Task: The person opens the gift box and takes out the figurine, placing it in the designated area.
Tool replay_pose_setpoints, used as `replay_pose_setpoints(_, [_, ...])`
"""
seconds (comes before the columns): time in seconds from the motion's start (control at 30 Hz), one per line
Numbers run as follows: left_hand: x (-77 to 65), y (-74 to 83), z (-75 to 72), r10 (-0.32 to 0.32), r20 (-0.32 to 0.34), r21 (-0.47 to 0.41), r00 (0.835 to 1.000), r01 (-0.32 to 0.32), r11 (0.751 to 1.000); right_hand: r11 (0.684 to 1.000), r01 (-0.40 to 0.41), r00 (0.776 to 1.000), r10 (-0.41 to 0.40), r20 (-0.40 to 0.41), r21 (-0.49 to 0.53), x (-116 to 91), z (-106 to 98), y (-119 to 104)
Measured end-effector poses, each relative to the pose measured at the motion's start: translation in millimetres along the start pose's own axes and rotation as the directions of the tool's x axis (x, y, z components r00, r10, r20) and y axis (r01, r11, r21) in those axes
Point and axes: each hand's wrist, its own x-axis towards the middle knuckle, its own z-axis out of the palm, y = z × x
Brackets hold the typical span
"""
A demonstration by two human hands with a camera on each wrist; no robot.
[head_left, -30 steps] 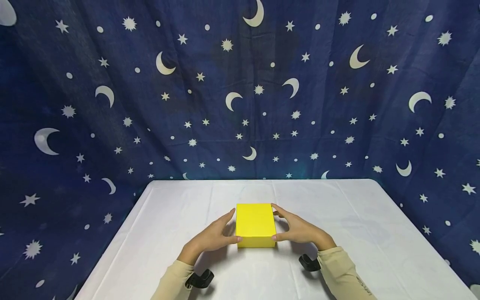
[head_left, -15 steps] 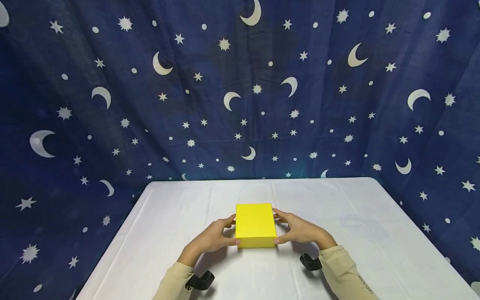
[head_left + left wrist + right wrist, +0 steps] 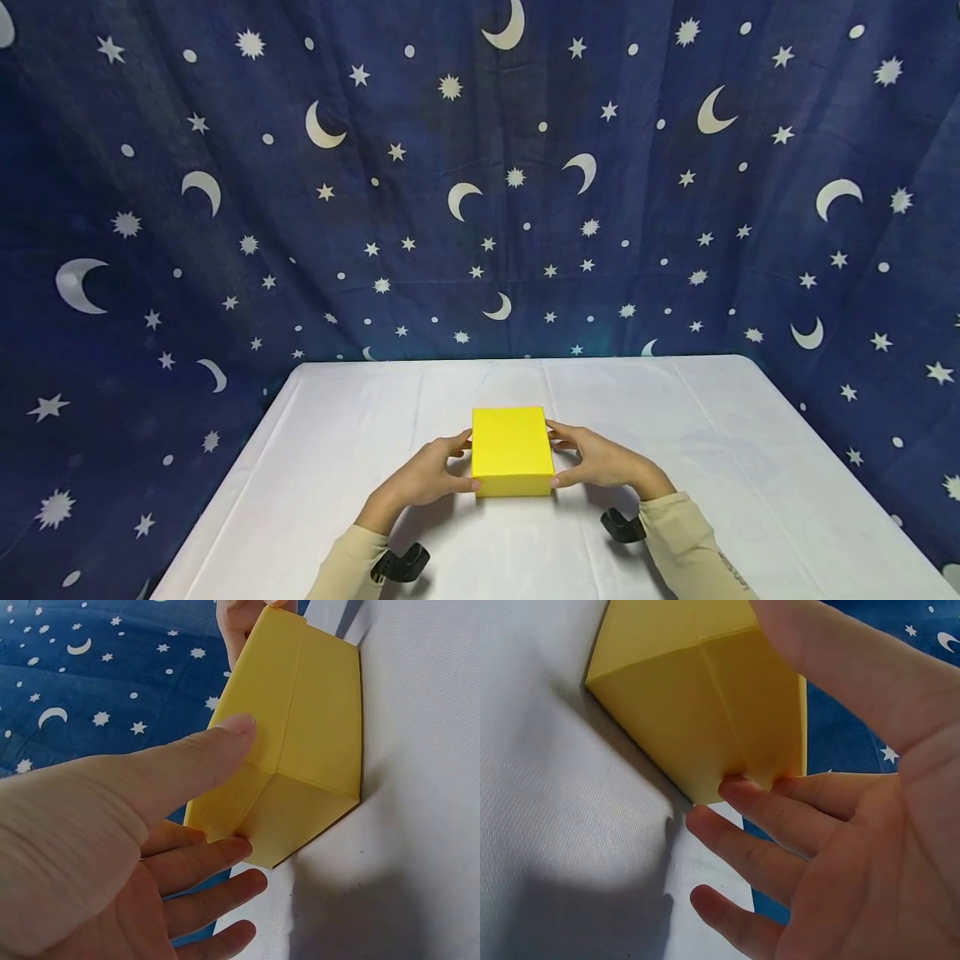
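Observation:
A square yellow box sits on the white-covered table, with a lid seam along its sides in the left wrist view. On its left side, my left hand grips the near corner: the thumb presses the front of the lid while the index and middle fingertips meet the side. Mirroring this, my right hand holds the right side, thumb at the front corner. The right wrist view shows two of its fingertips against the box wall, with the lower fingers spread below them. Part of the right thumb is cut off there.
A white cloth covers the table around the box. Behind and beside the table hangs a dark blue curtain with moons and stars. Each wrist carries a black camera mount below the sleeve cuff.
The index fingers of both hands have drawn back slightly from the far corners, and the fingertips have come in against the box sides. The box stays in place.

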Motion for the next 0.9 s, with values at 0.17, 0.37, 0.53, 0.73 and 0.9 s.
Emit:
replay_pose_setpoints(0.17, [-1.9, 0.2, 1.1, -0.004, 0.009, -0.003, 1.000, 0.004, 1.000, 1.000, 0.009, 1.000, -0.010, 0.015, 0.028, -1.5, 1.2, -0.3])
replay_pose_setpoints(0.37, [-1.4, 2.3, -0.9, 0.001, -0.001, 0.001, 1.000, -0.001, 1.000, 1.000, -0.025, 1.000, 0.024, -0.005, -0.014, 0.5, 0.2, -2.1])
replay_pose_setpoints(0.53, [-1.0, 4.4, -3.0, 0.005, -0.004, 0.009, 1.000, -0.004, 1.000, 0.999, -0.033, 0.999, 0.033, -0.014, -0.011, 1.6, -1.3, -4.3])
replay_pose_setpoints(0.73, [-1.8, 5.1, -3.0, 0.000, -0.005, 0.014, 1.000, 0.000, 1.000, 1.000, -0.014, 1.000, 0.013, -0.009, -0.015, -0.3, -1.0, -3.4])
replay_pose_setpoints(0.9, [-2.6, 6.1, -3.9, 0.003, -0.010, 0.018, 1.000, -0.003, 1.000, 1.000, 0.005, 1.000, -0.005, -0.015, -0.016, -1.7, -2.2, -4.2])
